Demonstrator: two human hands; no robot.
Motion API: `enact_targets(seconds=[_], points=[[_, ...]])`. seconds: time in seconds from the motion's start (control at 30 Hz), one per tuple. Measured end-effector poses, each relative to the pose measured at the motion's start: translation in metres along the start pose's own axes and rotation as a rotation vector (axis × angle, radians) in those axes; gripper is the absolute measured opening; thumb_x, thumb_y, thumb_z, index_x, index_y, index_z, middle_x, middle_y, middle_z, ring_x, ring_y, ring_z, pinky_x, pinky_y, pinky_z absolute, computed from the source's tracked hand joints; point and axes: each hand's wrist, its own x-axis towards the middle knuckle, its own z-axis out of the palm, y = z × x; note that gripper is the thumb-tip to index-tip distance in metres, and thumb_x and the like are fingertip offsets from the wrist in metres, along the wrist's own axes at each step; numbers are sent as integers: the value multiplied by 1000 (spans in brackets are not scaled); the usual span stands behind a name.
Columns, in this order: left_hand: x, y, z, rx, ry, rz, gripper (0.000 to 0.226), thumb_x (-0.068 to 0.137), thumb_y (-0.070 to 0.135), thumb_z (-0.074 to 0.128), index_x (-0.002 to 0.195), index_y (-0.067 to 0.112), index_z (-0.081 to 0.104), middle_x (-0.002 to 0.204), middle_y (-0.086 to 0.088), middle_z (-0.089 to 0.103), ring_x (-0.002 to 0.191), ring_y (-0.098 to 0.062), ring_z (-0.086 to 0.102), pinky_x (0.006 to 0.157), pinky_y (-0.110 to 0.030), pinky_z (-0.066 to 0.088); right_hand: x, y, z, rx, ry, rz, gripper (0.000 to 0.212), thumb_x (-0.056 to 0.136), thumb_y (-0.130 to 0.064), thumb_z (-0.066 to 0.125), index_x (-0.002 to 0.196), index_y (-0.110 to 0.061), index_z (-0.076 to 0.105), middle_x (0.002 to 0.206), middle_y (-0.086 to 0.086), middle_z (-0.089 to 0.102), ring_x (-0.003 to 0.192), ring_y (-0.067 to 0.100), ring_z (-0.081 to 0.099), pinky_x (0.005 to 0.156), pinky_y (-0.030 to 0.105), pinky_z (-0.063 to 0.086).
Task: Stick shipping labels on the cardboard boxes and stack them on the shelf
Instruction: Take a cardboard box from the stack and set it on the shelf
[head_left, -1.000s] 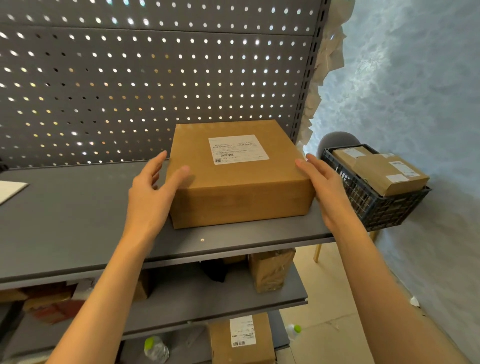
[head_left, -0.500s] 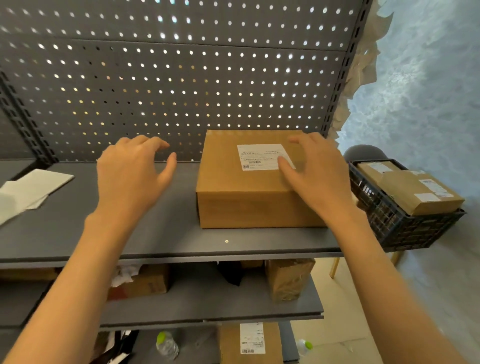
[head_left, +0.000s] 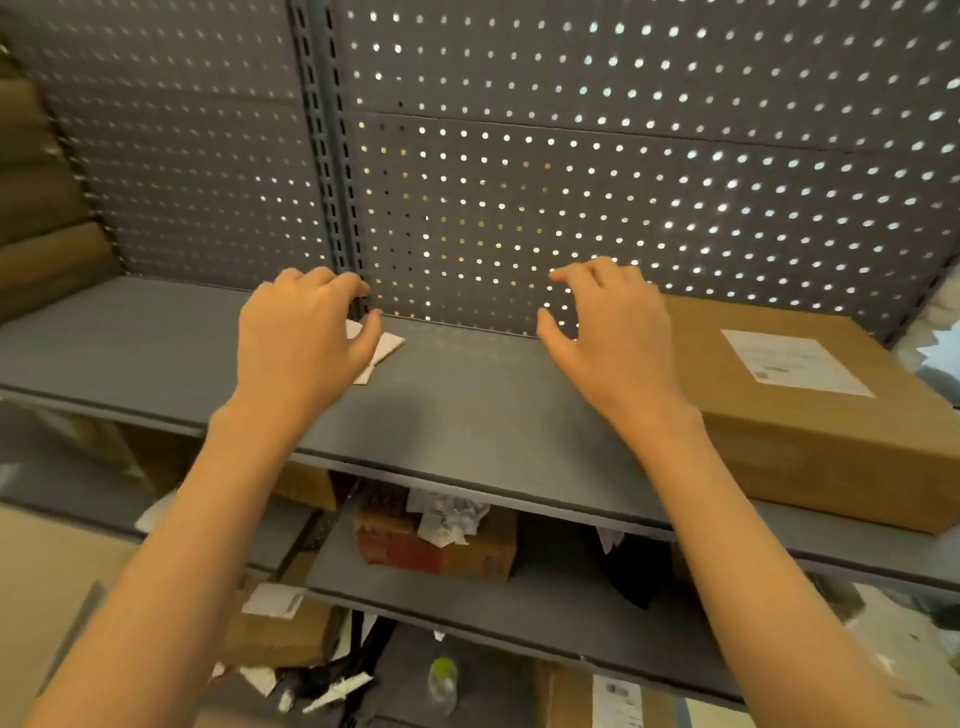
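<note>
Both forearms reach forward over the grey shelf (head_left: 467, 415), palms down. The left hand (head_left: 298, 338) and right hand (head_left: 608, 332) hover with loosely curled fingers, holding nothing. The labelled cardboard box (head_left: 831, 431) sits on the shelf just right of the right hand.

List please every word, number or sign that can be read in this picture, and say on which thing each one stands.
No text here can be read.
Label on the top of the box: printed lines and a small code, too blurred to read.
Label on the bottom box: dark marks, too blurred.
Red carton on the lower shelf: no print that can be read.
Papers by the left hand: no print visible.
</note>
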Motion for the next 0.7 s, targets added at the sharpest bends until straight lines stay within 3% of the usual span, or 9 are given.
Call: enact_targets(seconds=[0.23,0.53,0.7], points=[[-22,-125,-32,102,6,-25,29,87,26,60,107,5,65,94,-16,69,83,-38,61,67,-42,47,30,-137,48,76,63,-89,29,79,-22,64,101,-4,65,88,14,62,79,35,58,69,40,44],[-37,-264,-66,211,15,-53,28,86,28,61,103,7,67,92,-14,69,84,-37,62,66,-40,46,59,-281,94,149,53,-164,30,84,-23,62,109,-6,64,96,12,63,87,33,57,77,41,43],[-29,-324,-75,241,38,-67,24,86,29,59,99,10,68,89,-12,69,81,-35,62,65,-38,45,85,-340,115,167,51,-217,29,82,-24,63,105,-6,64,94,12,63,85,34,58,73,40,44]])
